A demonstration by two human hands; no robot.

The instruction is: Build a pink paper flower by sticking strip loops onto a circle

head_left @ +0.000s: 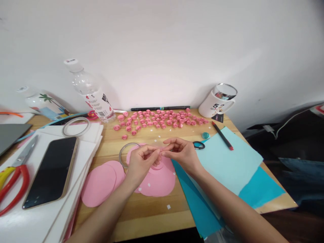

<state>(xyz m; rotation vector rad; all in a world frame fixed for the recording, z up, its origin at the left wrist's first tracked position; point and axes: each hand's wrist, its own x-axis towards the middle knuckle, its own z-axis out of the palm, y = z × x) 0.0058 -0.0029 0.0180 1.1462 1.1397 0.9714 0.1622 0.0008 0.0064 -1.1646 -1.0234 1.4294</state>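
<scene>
My left hand [143, 163] and my right hand [184, 154] meet fingertip to fingertip over the middle of the table. Both are closed in a pinch; whatever small piece lies between the fingers is hidden. Right below them is a stack of pink paper discs [160, 185] with small white scraps on it. Two more pink paper circles [98, 185] overlap to the left. Beside my left hand lies a tape ring [120, 158], partly over the pink paper. Close to my right hand is a black loop handle [199, 145]. Many rolled pink paper flowers [157, 118] spread out beyond both hands.
Light blue paper sheets [222, 165] cover the right side, with a black pencil [222, 136] on top. A white mug [215, 101] and a plastic bottle [92, 96] stand by the wall. At left, a phone [52, 172] and scissors [20, 172] rest on white sheets [86, 158].
</scene>
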